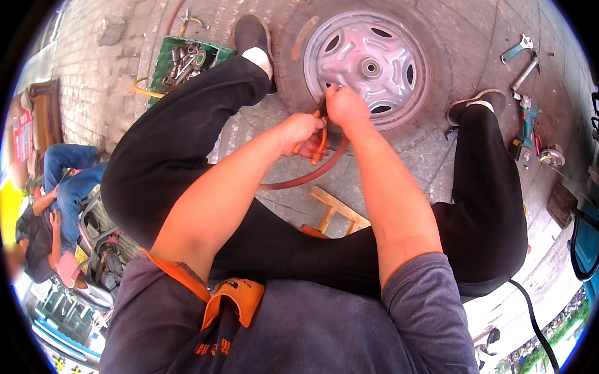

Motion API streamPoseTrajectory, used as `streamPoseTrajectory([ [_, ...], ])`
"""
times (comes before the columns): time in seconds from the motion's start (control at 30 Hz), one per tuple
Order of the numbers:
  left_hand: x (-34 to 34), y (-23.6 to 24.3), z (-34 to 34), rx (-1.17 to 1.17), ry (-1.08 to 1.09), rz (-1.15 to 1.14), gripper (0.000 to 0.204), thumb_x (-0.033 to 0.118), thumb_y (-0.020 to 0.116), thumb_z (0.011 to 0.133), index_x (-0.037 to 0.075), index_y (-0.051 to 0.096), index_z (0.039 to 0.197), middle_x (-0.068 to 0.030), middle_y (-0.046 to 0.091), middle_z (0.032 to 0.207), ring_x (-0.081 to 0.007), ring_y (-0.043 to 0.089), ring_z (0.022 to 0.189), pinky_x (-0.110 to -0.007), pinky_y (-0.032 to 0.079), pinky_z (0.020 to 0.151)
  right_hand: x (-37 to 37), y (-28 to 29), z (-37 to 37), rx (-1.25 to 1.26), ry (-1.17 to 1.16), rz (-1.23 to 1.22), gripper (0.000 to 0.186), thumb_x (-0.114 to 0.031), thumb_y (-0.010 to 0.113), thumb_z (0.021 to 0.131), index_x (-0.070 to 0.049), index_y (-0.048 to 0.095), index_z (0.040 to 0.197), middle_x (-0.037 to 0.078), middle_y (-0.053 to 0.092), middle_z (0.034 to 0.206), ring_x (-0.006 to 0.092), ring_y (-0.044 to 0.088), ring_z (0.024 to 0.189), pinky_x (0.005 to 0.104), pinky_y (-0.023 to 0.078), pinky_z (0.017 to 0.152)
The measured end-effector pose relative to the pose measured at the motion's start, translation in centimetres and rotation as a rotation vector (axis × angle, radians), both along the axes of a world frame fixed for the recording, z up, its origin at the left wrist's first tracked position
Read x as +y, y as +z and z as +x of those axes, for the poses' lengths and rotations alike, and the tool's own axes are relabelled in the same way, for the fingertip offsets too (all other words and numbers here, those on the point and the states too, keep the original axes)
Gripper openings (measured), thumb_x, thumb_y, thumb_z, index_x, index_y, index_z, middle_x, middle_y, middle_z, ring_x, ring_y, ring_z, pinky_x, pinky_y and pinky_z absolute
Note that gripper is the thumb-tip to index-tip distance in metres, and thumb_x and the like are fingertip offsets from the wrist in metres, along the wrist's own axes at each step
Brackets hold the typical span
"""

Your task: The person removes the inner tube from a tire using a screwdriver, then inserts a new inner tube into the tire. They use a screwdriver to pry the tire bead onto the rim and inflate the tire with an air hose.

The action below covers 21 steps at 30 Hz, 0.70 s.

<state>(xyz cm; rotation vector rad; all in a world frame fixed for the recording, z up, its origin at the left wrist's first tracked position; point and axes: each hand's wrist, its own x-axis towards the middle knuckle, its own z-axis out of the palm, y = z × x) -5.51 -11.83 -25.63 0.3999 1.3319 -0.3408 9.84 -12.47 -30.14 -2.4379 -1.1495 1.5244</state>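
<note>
A wheel with a silver-grey steel rim (393, 55) and a dark tyre (442, 67) lies flat between my feet. My left hand (303, 136) is closed around pliers with orange handles (321, 145), and their dark jaws point up toward my other hand. Just to the right, at the rim's near edge, my right hand (347, 105) is a closed fist with its knuckles up. What sits inside that fist is hidden. A reddish hose (306, 182) curves from the left and runs up to below my right wrist.
A green crate (164, 62) of sockets and metal tools stands left of my left foot. On the right lie an adjustable wrench (517, 49), a hammer (526, 73) and a teal power tool (527, 126). A wooden frame (338, 207) is below my hands. Another person (58, 198) sits far left.
</note>
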Motion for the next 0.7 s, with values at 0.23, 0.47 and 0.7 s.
streamPoseTrajectory([
  [0.23,0.6,1.7,-0.3,-0.058,-0.083,0.031,0.032,0.036,0.06,0.107,0.006,0.063,0.121,-0.0126,0.064,0.12,-0.0358,0.064,0.122,-0.064,0.058,0.095,-1.2,-3.3,2.6,0.108,-0.43,0.182,0.061,-0.045,0.039,0.109,0.005,0.065,0.13,0.033,0.066,0.131,0.0494,0.061,0.127,0.0529,0.048,0.107],
  [0.47,2.6,2.9,-6.3,0.26,-0.318,0.179,0.028,0.025,0.057,0.106,0.002,0.06,0.121,-0.0191,0.068,0.096,-0.0339,0.072,0.088,-0.054,0.062,0.074,-2.0,-2.6,3.1,0.039,-0.231,0.212,0.066,-0.046,0.035,0.108,0.008,0.064,0.132,0.036,0.062,0.136,0.0496,0.057,0.132,0.0527,0.043,0.113],
  [0.7,-0.8,2.5,-6.9,0.531,-0.385,0.196,0.049,0.031,0.056,0.105,-0.004,0.052,0.138,-0.032,0.061,0.131,-0.0426,0.069,0.111,-0.054,0.061,0.081,-1.8,-3.9,1.3,0.194,-0.228,0.2,0.068,-0.048,0.034,0.108,0.007,0.069,0.125,0.036,0.065,0.129,0.052,0.059,0.127,0.0528,0.044,0.109],
])
